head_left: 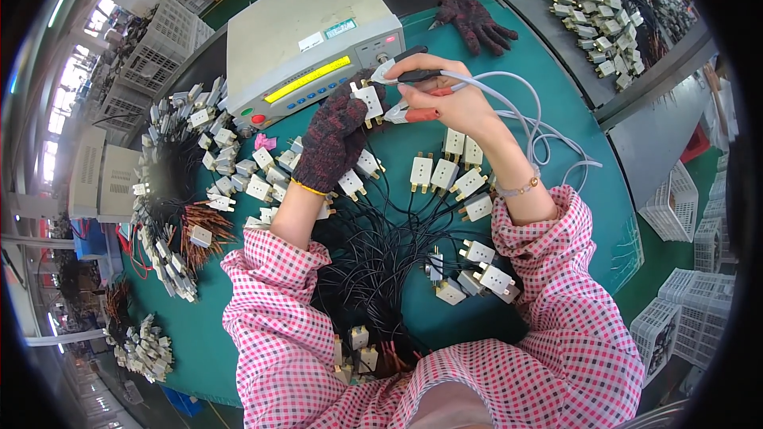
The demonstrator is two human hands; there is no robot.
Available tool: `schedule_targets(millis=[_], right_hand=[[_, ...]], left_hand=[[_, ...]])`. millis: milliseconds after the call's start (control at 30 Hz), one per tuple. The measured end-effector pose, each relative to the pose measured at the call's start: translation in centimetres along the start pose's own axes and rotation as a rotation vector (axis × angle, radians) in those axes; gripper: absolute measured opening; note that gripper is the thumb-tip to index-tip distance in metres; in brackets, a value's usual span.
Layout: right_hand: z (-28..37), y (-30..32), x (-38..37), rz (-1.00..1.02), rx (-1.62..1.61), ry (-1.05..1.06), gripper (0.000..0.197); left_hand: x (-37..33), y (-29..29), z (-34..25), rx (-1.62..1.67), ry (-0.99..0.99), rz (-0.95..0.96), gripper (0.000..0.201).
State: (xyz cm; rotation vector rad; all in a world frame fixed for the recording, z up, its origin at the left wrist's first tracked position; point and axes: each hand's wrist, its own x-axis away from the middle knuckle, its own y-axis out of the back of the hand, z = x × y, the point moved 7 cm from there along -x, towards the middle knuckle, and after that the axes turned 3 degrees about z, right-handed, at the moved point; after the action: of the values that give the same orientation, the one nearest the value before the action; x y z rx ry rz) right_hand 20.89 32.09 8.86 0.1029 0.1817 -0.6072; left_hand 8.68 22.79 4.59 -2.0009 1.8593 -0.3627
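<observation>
A gloved left hand [338, 131] pinches a white plug [368, 103] upright in front of a bench meter [310, 48], its fingers closed around the plug's left side. Just to its right, the bare right hand [457, 99] grips a black clip [420, 76] and a red clip [420, 114], their metal ends at the plug; whether both touch its prongs is too small to tell.

The left forearm rises steeply from the lower edge, while the right one leans inward, wrist bent and fingers pointing left. Grey leads [534, 123] loop out to the right of the right hand.

One plug is in hand, the clips brought up to it. Below the hands, more plugs [443, 173] lie on the green bench [568, 83], along with a tangle of black cords [373, 246]; which of them have already had their turn does not show. A larger heap of plugs [171, 191] sits left of the gloved hand, and a dark glove [474, 22] lies beyond the right hand.
</observation>
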Motion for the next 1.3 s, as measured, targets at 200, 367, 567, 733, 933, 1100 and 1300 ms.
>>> schedule_targets(millis=[200,367,567,733,933,1100,1300], right_hand=[[0.3,-0.3,0.1,0.025,0.032,-0.061,0.018],[0.3,-0.4,0.0,0.021,0.001,-0.025,0.017],[1.1,-0.3,0.2,0.005,0.055,-0.015,0.016],[1.4,-0.3,0.4,-0.019,-0.107,-0.026,0.018],[1.1,-0.8,0.3,-0.01,-0.121,-0.016,0.019],[1.1,-1.1,0.1,0.006,-0.067,0.01,0.019],[1.4,-1.1,0.1,0.005,0.019,0.052,0.019]], left_hand=[[0.1,0.0,-0.2,0.007,0.004,-0.032,0.051],[0.1,-0.1,0.0,0.081,0.017,-0.02,0.048],[0.3,-0.8,-0.3,0.133,0.02,-0.002,0.044],[0.2,-1.5,-0.5,0.21,0.004,0.044,0.04],[-0.1,0.0,0.5,0.22,0.011,-0.032,0.036],[-0.1,0.3,0.4,0.107,0.002,-0.039,0.039],[0.0,-0.2,0.1,0.102,-0.01,-0.016,0.039]])
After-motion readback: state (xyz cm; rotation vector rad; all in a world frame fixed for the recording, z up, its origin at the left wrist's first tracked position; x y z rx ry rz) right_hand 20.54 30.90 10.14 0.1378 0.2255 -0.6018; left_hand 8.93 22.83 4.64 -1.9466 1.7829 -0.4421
